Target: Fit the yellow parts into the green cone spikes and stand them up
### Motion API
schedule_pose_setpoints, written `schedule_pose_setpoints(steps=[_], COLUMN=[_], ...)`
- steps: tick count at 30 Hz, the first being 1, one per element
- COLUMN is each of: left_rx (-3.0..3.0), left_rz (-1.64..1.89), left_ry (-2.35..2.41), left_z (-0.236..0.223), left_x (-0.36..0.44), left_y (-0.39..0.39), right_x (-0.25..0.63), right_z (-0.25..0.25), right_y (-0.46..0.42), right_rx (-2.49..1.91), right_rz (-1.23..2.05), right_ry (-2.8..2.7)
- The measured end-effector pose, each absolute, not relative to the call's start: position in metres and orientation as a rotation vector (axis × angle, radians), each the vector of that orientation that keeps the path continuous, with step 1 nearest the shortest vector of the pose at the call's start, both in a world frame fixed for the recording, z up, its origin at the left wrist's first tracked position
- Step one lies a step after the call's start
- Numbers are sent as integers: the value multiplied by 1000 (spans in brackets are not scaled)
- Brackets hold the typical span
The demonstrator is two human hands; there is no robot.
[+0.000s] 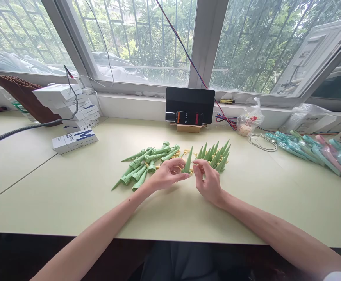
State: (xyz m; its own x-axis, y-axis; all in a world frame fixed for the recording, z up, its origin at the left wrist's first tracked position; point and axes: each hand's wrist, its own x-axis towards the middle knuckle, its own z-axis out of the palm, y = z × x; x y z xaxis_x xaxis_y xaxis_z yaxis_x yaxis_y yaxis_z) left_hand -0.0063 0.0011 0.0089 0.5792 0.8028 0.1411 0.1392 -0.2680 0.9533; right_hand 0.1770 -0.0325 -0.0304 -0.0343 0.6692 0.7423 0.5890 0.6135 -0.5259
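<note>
My left hand (167, 174) is closed around the base of a green plastic cone spike (188, 160), which points upward. My right hand (207, 180) pinches a small yellow part (192, 170) right at the cone's base, fingers curled. Left of my hands lies a loose heap of green spikes (145, 164) on their sides. Behind my right hand stands a cluster of upright green cones (215, 154) with small yellow parts scattered around them.
A pale green table (70, 187) runs under a window. A dark tablet (190, 104) with a phone (189, 118) leaning on it stands at the back. Stacked white boxes (70, 107) are far left; a plastic bag (249, 119), wire coil (262, 141) and pastel clips (313, 150) far right.
</note>
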Motion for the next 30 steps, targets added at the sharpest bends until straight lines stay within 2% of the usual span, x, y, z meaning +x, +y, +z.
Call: schedule_pose_setpoints(steps=[30], left_rx=[2256], left_rz=[942], left_ry=[766], left_z=[4], left_x=[-6], left_y=[2], right_x=[174], right_z=[-27], right_y=[-34], right_rx=[-1085], right_rz=[250], right_ry=[-1666])
